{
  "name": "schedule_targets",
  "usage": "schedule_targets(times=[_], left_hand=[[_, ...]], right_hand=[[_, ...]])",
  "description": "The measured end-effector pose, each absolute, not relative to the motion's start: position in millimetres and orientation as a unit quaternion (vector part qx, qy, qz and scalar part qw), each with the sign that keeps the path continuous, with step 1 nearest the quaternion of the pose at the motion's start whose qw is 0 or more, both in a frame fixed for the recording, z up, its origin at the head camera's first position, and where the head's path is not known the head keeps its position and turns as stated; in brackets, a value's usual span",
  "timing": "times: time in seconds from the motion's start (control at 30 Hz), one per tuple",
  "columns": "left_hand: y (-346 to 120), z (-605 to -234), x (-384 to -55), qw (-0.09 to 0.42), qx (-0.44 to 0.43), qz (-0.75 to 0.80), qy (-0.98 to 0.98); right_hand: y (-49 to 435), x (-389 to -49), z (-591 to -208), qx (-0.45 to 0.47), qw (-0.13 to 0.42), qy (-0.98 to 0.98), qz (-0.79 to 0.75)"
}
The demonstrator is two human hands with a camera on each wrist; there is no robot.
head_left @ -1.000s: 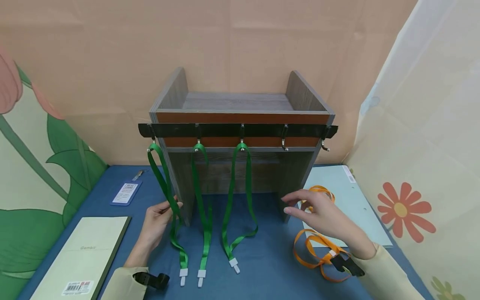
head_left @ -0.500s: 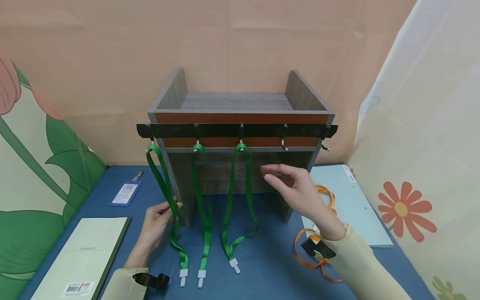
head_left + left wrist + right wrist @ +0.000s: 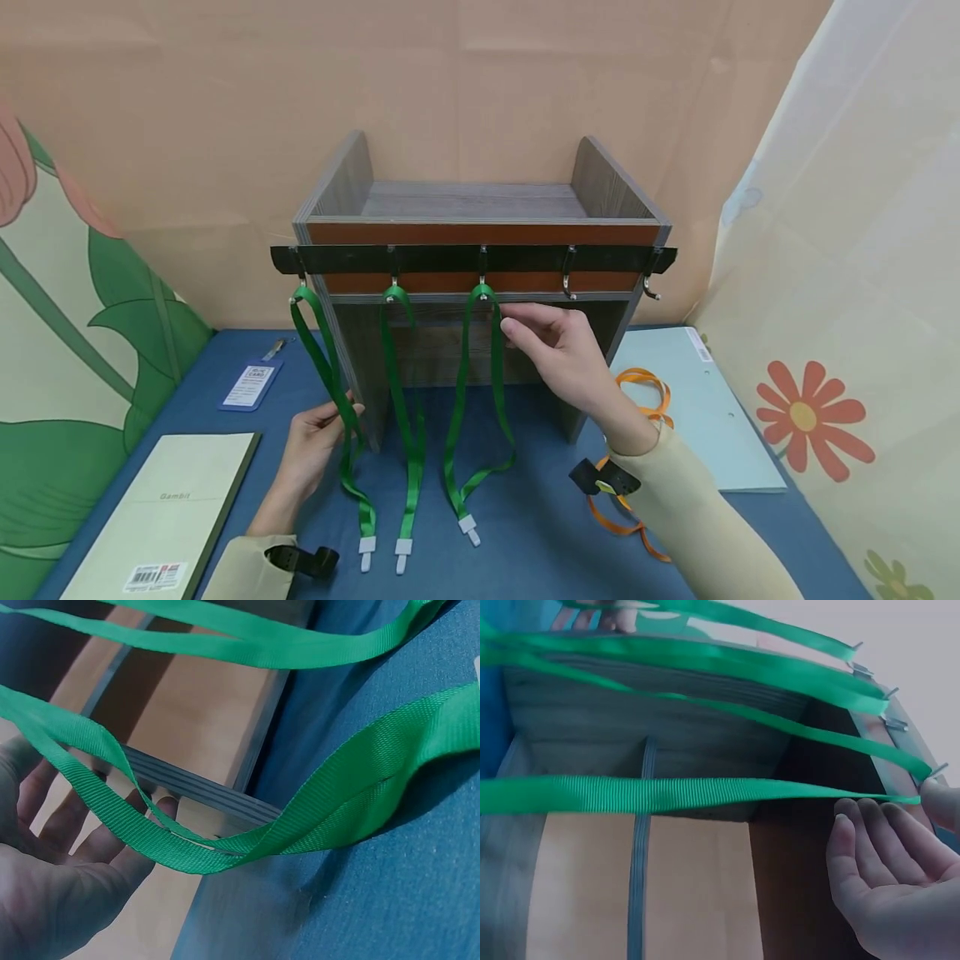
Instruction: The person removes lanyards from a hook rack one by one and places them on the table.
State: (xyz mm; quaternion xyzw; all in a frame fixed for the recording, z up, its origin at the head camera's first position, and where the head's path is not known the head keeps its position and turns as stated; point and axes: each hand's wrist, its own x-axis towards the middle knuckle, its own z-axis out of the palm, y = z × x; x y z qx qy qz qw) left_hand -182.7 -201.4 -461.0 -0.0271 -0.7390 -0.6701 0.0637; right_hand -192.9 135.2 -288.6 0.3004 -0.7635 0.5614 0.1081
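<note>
We see a peach backdrop [image 3: 480,83] behind a blue table [image 3: 525,542], with one grey shelf unit [image 3: 472,200] and one black rail [image 3: 438,259] of five hooks. Fingers loosely spread, the left hand [image 3: 313,435] lies beside the leftmost of three hanging green lanyards [image 3: 318,350]; half-bent, thumb apart, the right hand [image 3: 566,350] meets the third just below its hook.

Shows a pale notebook [image 3: 168,500] at lower left, a blue card holder [image 3: 251,386] above it, a flat light-blue item [image 3: 723,425] at right. Has a peach backdrop [image 3: 480,75] across the top, a tulip print [image 3: 15,167] at far left, a flower print [image 3: 802,418] at far right.
</note>
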Motion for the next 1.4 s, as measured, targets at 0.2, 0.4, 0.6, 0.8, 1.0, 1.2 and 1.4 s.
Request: schedule_targets(times=[0.2, 0.4, 0.6, 0.8, 1.0, 1.2, 1.4], left_hand=[[-202, -461, -182, 0.062, -0.026, -0.666, -0.742], [-201, -462, -182, 0.06, -0.031, -0.676, -0.734], [-201, -463, -181, 0.061, -0.033, -0.684, -0.727], [-202, -463, -182, 0.067, -0.032, -0.679, -0.73], [-202, -463, -185, 0.066, -0.033, -0.672, -0.737], [-202, -462, -184, 0.07, -0.044, -0.677, -0.731], [-202, -461, -183, 0.073, -0.048, -0.679, -0.729]], right_hand=[[129, -193, -287, 0.267, 0.079, -0.746, 0.605], [123, -188, -284, 0.267, 0.095, -0.72, 0.633], [119, -182, -280, 0.282, 0.107, -0.676, 0.672], [119, -170, -271, 0.307, 0.157, -0.685, 0.642], [126, -159, -258, 0.33, 0.199, -0.695, 0.607], [135, -152, -244, 0.338, 0.207, -0.694, 0.601], [145, -146, -228, 0.336, 0.208, -0.682, 0.615]])
